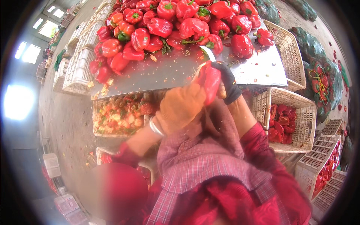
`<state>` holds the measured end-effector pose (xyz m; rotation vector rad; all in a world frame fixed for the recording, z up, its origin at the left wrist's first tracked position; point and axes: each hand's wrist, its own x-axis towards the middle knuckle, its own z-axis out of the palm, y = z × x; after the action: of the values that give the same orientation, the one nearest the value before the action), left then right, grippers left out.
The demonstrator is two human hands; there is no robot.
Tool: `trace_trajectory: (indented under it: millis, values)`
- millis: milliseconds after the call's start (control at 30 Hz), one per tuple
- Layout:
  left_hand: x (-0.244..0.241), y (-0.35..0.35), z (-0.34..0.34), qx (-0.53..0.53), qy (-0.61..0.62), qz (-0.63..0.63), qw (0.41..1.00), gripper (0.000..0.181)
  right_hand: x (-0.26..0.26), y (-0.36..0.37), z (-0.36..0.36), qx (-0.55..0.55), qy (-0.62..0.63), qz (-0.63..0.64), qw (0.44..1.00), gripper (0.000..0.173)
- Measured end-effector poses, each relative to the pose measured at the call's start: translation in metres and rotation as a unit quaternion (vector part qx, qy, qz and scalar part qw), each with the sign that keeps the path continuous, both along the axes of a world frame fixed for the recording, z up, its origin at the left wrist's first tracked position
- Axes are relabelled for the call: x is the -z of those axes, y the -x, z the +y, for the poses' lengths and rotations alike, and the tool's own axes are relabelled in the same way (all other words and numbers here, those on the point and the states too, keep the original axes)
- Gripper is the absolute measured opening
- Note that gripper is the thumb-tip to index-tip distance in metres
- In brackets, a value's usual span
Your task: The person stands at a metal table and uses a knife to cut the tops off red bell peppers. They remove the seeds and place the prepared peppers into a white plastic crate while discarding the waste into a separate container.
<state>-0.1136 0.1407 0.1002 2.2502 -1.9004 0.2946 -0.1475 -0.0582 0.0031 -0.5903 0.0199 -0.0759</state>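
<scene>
My left hand (182, 108), in an orange glove, is closed around a red bell pepper (211, 81) just past the table's near edge. In a black fingerless glove, my right hand (227, 81) holds a knife by its wooden handle (222, 91) against the pepper's far side. The knife's curved blade (208, 53) points up and away over the metal tabletop (168, 66). Part of the pepper and most of the handle are hidden by my hands. Beyond them lies a large heap of whole red peppers (160, 27), some with green patches.
Below the table's left edge stands a crate of pepper cores and scraps (119, 115). On the right, a plastic crate (305, 126) holds cut red pepper pieces (282, 121). Green mesh sacks (323, 78) lie farther right. Stacked white crates (80, 70) flank the table's left side.
</scene>
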Motion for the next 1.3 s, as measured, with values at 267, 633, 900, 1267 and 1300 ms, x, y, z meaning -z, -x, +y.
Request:
trace_trajectory:
  millis: [267,633,900,1267,1300]
  values:
    - [-0.003,-0.024,-0.004,0.186,-0.156,0.501,0.831,0.012,-0.02,-0.011,-0.003,-0.041,0.295,-0.053,0.953,0.026]
    - [0.038,-0.103,0.088,-0.281,-0.172,0.083,0.941,0.04,-0.027,0.148,-0.091,0.141,0.252,0.098,0.952,0.039]
    - [0.077,-0.127,-0.154,-0.25,0.108,0.519,0.81,0.049,0.017,0.26,-0.169,0.306,0.601,0.492,0.551,0.03]
    - [0.106,-0.08,-0.165,-0.248,0.112,0.371,0.888,0.048,0.029,0.026,-0.075,0.337,0.735,0.055,0.586,0.017]
    - [0.095,-0.067,-0.162,-0.251,0.104,0.331,0.904,0.049,0.054,0.01,-0.076,0.33,0.769,0.047,0.546,0.019]
